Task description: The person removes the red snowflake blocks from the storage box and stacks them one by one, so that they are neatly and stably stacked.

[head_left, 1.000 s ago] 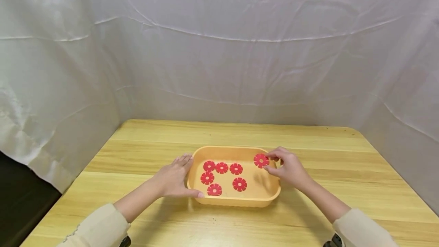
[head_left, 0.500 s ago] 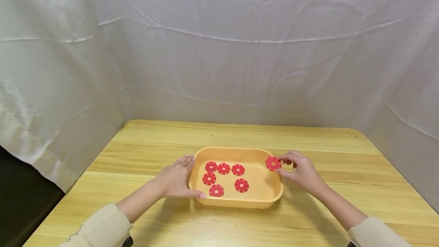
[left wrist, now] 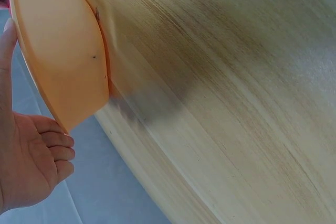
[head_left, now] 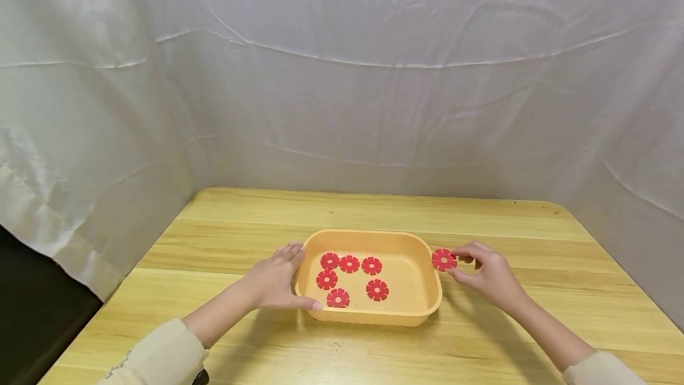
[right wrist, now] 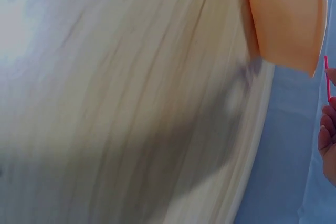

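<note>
My left hand (head_left: 275, 281) rests against the left end of an orange plastic basin (head_left: 369, 317). Its thumb lies along the front rim and its other fingers touch the left rim, as the left wrist view also shows. Between thumb and fingertips my right hand (head_left: 488, 269) pinches a red notched disc (head_left: 444, 259) with a hole in its centre. That disc is raised just outside the basin's right rim, facing the head camera. In the right wrist view the disc (right wrist: 327, 80) appears edge-on. Several similar discs (head_left: 377, 290) lie flat inside the basin, mostly towards its left.
The basin stands on a light wooden table (head_left: 267, 212), whose surface extends past it on all sides. Pale cloth (head_left: 374, 106) hangs behind the table and along both sides. A dark area (head_left: 43, 308) shows at the lower left.
My right hand has carried the red disc rightwards, from over the inside of the basin to just past its right rim. My left hand has stayed on the basin's left end.
</note>
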### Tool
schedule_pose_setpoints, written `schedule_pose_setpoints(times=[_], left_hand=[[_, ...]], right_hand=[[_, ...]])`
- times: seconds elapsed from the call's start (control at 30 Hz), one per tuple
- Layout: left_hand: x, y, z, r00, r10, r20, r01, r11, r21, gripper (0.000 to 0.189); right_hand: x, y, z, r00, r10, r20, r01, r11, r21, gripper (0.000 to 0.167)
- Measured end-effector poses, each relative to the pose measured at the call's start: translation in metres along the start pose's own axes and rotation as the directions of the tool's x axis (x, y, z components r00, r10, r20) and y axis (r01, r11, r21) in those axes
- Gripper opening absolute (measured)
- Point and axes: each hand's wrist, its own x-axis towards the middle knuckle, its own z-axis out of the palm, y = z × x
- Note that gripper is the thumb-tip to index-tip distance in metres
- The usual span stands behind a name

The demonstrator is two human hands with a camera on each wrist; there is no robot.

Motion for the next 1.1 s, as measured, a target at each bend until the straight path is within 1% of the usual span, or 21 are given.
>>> schedule_pose_setpoints(times=[0.3, 0.5, 0.6, 0.7, 0.87, 0.97, 1.1], left_hand=[[0.0, 0.0, 0.0, 1.0, 0.003, 0.003, -0.003, 1.0, 0.002, 0.111], [0.0, 0.0, 0.0, 1.0, 0.009, 0.005, -0.009, 1.0, 0.009, 0.111], [0.0, 0.0, 0.0, 1.0, 0.008, 0.003, -0.008, 1.0, 0.011, 0.111], [0.0, 0.0, 0.001, 1.0, 0.008, -0.006, -0.008, 1.0, 0.007, 0.111], [0.0, 0.001, 0.002, 1.0, 0.01, -0.015, -0.01, 1.0, 0.005, 0.111], [0.0, 0.001, 0.001, 1.0, 0.006, -0.011, -0.006, 1.0, 0.011, 0.111], [-0.001, 0.0, 0.001, 1.0, 0.0, -0.007, 0.0, 1.0, 0.011, 0.111]], right_hand=[[-0.014, 0.015, -0.009, 0.999, 0.021, -0.025, -0.022, 0.999, -0.049, 0.028], [-0.022, 0.023, -0.011, 0.999, 0.008, -0.035, -0.009, 0.999, -0.053, 0.028], [-0.026, 0.025, -0.011, 0.999, 0.021, -0.027, -0.023, 0.998, -0.058, 0.027], [-0.032, 0.028, -0.01, 0.998, 0.056, -0.008, -0.056, 0.997, -0.06, 0.026], [-0.04, 0.032, -0.01, 0.99, 0.143, 0.02, -0.141, 0.988, -0.059, 0.025], [-0.044, 0.036, -0.01, 0.979, 0.201, 0.042, -0.198, 0.978, -0.059, 0.025], [-0.049, 0.041, -0.006, 0.958, 0.276, 0.072, -0.272, 0.961, -0.055, 0.024]])
